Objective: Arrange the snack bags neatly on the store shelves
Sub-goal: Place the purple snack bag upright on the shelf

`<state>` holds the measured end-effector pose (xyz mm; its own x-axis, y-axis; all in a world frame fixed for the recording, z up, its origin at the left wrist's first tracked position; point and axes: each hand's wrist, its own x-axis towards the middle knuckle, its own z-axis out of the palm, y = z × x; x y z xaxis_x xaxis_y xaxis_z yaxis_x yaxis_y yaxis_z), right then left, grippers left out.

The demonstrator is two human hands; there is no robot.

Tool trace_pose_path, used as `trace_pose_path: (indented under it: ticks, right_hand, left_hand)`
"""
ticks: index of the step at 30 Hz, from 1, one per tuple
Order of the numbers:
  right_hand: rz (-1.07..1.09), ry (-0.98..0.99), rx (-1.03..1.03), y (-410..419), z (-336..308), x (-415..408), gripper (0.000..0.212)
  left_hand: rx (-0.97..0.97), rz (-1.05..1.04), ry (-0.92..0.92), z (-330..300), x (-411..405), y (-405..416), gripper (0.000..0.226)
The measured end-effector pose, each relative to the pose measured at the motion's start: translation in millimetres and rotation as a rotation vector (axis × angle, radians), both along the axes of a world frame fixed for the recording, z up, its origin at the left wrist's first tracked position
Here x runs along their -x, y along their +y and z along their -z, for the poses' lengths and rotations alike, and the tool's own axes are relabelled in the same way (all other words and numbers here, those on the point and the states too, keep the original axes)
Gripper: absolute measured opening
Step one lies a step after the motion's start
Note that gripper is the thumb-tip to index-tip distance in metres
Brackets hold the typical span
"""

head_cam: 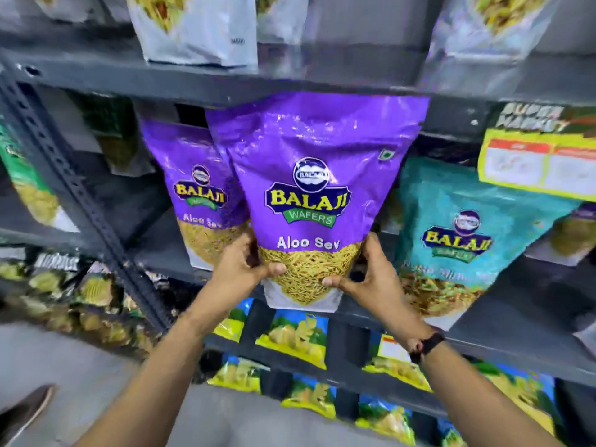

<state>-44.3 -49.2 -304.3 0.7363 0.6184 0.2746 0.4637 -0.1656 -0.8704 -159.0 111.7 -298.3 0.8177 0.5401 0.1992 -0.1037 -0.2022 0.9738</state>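
A large purple Aloo Sev bag [309,191] stands upright at the front edge of the middle shelf [503,324]. My left hand [245,262] grips its lower left corner and my right hand [364,275] grips its lower right corner, thumbs on the front. A second purple Aloo Sev bag [193,191] stands just behind and to its left, partly covered. To the right a teal snack bag [458,240] leans on the same shelf.
Silver bags [196,27] stand on the shelf above. Yellow-and-blue chip bags [296,337] fill the lower shelves. A dark slotted upright post [80,195] runs diagonally at left, with green bags beyond it. A yellow price sign [541,162] hangs at right. Grey floor lies below.
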Motion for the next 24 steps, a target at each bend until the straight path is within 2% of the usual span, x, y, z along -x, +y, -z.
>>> trace_pose_path:
  ticks: [4, 12, 15, 18, 21, 24]
  right_hand:
    - [0.049, 0.006, 0.003, 13.8, 32.6, -20.3, 0.057]
    - [0.138, 0.067, 0.013, 34.0, 78.9, -64.2, 0.062]
    - [0.153, 0.097, 0.016, 38.3, 88.4, -69.0, 0.072]
    - [0.146, 0.136, 0.006, 39.4, 90.4, -64.7, 0.090]
    - [0.192, 0.064, 0.030, 23.0, 83.2, -48.0, 0.093]
    - [0.160, -0.101, 0.017, -9.7, 72.4, -29.2, 0.070]
  left_hand:
    - [0.012, -0.051, 0.034, 34.0, -28.7, 3.7, 0.042]
    - [0.020, -0.015, 0.135, 72.5, -83.9, 19.8, 0.051]
    - [0.023, -0.007, 0.170, 81.1, -91.7, 19.6, 0.055]
    - [0.042, -0.020, 0.152, 86.6, -91.0, 21.2, 0.065]
    - [-0.024, -0.195, 0.074, 94.2, -79.9, 12.5, 0.079]
    - [-0.258, -0.411, -0.044, 84.3, -65.6, -16.2, 0.066]
